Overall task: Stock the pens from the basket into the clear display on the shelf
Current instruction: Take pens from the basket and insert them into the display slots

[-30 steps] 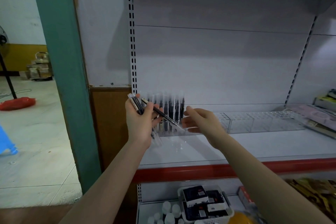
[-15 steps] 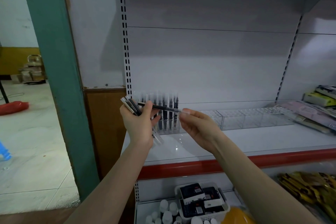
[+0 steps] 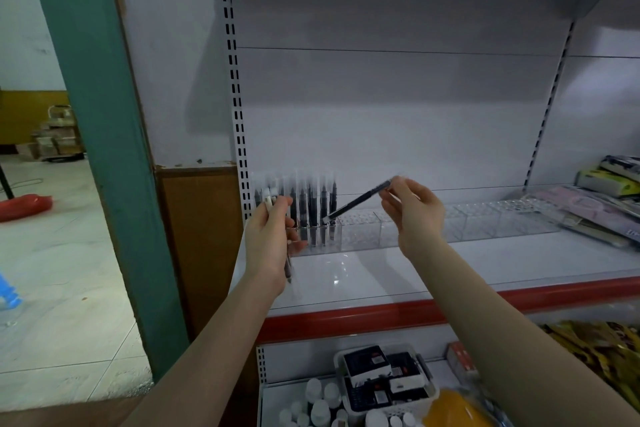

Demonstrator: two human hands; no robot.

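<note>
The right hand pinches one slim dark pen by its upper end, thumb and fingers clamped on it. The pen slants down to the left, and its pale tip hangs just above the clear display, beside the pens already standing there. The left hand grips a small bundle of pens, fingers curled round the barrels. Their pale caps stick up above the thumb, and one dark tip pokes out below the wrist (the exact number in the bundle cannot be told).

The display is a long, low box of transparent plastic, split into square-walled sections and topped with rows of small holes. Its leftmost section holds upright dark pens, about seven, though blur makes the count unsure. The sections to the right show no pens. It sits at the back of a glossy white shelf with a red front edge. On the shelf below stands a white plastic basket holding black-and-white boxes, with small white bottles beside it.
</note>
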